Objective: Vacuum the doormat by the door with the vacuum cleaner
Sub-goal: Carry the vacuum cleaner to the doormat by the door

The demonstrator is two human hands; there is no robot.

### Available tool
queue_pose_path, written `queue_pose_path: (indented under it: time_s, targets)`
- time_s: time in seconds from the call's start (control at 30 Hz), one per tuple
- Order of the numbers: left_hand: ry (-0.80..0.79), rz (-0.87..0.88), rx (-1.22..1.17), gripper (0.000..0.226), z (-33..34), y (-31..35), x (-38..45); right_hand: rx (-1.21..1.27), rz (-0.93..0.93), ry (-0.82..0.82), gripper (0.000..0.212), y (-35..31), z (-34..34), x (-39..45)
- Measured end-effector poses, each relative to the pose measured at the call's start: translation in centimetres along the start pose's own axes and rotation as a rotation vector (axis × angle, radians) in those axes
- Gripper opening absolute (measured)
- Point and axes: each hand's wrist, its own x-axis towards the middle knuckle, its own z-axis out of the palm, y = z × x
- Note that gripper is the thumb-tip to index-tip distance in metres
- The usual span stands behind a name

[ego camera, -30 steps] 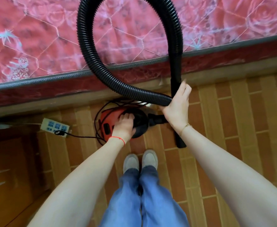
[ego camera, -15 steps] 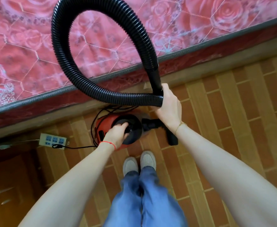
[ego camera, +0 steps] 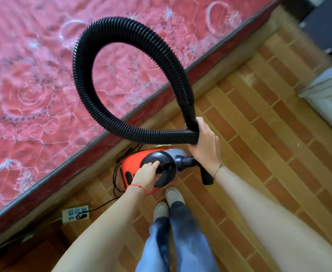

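A small red and black vacuum cleaner point(ego camera: 135, 163) hangs just above the brick-patterned floor, in front of my feet. My left hand point(ego camera: 146, 173) is shut on its black top handle. The black ribbed hose point(ego camera: 94, 40) loops up over the bed and back down. My right hand point(ego camera: 206, 142) is shut on the hose where both ends of the loop cross, with the rigid black nozzle point(ego camera: 205, 175) poking out below it. No doormat is in view.
A bed with a pink rose-patterned mattress point(ego camera: 43, 85) fills the upper left. A white power strip point(ego camera: 73, 213) lies on the floor by the bed with the black cord point(ego camera: 102, 205) plugged in. White furniture point(ego camera: 329, 99) stands at the right edge.
The view has swung to the right, so the bed now runs diagonally. The vacuum body sits higher and nearer my feet. Both hands keep their grips.
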Motion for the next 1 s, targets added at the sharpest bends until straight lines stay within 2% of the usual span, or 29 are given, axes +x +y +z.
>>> queue_pose_path:
  time_s: [0.1,0.23,0.5,0.87,1.0]
  targets:
    - [-0.028,0.082,0.069,0.031,-1.1,3.6,-0.8,-0.023,0.090,0.058,0.025,1.3,-3.8,-2.1]
    - [-0.065,0.194,0.150,0.030,-1.6,7.9,-1.9,-0.073,0.242,0.116,0.036,3.0,-8.3,-5.7]
    - [-0.155,0.430,0.294,0.035,-0.2,15.2,-4.6,-0.065,0.444,0.351,0.038,6.2,-14.8,-15.8]
    - [-0.365,0.675,0.568,0.044,7.5,24.6,-9.2,0.075,0.789,0.583,0.038,10.9,-19.0,-33.0]
    - [-0.424,0.764,0.685,0.047,12.1,27.7,-11.0,0.027,0.885,0.666,0.035,12.7,-19.7,-40.2]
